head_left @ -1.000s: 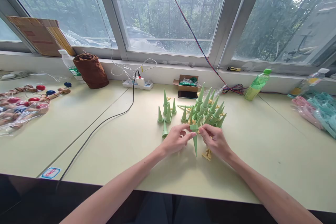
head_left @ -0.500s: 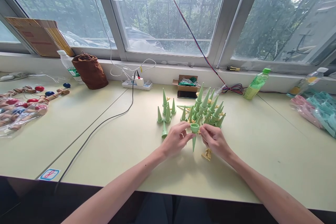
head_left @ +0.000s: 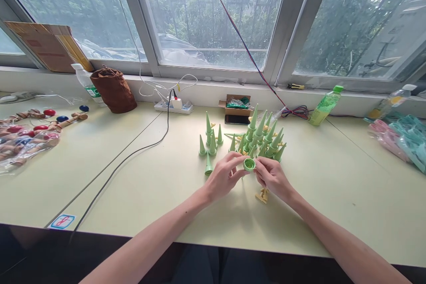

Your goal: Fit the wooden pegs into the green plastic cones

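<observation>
My left hand (head_left: 226,174) holds a green plastic cone (head_left: 249,164) between thumb and fingers, above the table. The cone's round hollow base faces up at me, showing a ring inside. At the cone's right side, my right hand (head_left: 271,176) is pinched closed against its rim; whatever lies between those fingertips is hidden. Small yellow plastic pieces (head_left: 262,195) lie on the table just below my right hand. Beyond my hands stands a dense cluster of green cones (head_left: 259,131), some stacked, with yellow bits among them. A smaller group of green cones (head_left: 212,144) stands to the left.
A small cardboard box (head_left: 238,110) with a dark phone (head_left: 237,119) before it sits at the back. A black cable (head_left: 143,147) crosses the table from a power strip (head_left: 159,106). Farther out are a brown pouch (head_left: 113,91), bagged wooden toys (head_left: 29,142) and a green-capped bottle (head_left: 326,106).
The cone has tipped so its open base turns toward me and its point has swung out of sight. Both hands stay nearly in place.
</observation>
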A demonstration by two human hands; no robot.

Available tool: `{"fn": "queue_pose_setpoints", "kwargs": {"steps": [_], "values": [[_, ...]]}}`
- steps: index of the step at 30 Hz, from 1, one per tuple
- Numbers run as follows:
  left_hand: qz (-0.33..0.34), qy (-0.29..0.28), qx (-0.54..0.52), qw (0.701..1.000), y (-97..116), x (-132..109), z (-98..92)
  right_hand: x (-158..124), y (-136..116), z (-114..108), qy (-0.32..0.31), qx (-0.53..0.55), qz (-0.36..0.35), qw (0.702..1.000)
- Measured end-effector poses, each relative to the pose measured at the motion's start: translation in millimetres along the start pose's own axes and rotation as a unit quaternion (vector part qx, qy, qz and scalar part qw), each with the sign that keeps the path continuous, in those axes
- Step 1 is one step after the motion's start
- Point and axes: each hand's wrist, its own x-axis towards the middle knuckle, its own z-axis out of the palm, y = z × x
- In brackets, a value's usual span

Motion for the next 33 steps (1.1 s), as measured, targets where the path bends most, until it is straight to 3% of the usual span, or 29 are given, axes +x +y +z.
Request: {"fn": "queue_pose_setpoints", "kwargs": {"steps": [7, 13, 16, 20, 33], "values": [[-0.147, 0.031, -0.075, 0.986, 6, 6, -2.4, 0, 5, -1, 0.05, -0.007, -0.046, 0.998], [-0.3, -0.075, -0.306, 0.9, 9, 12, -8.0, 0, 4, -5, 0.044, -0.11, -0.114, 0.986], [-0.307, -0.117, -0.354, 0.876, 7, 11, -8.4, 1, 2, -5, 0.024, -0.153, -0.133, 0.979], [-0.288, -0.123, -0.374, 0.873, 4, 8, -9.3, 0, 2, -5, 0.018, -0.152, -0.129, 0.98], [-0.228, -0.095, -0.253, 0.936, 7, 6, -9.9, 0, 3, -2, 0.014, -0.146, -0.087, 0.985]]}}
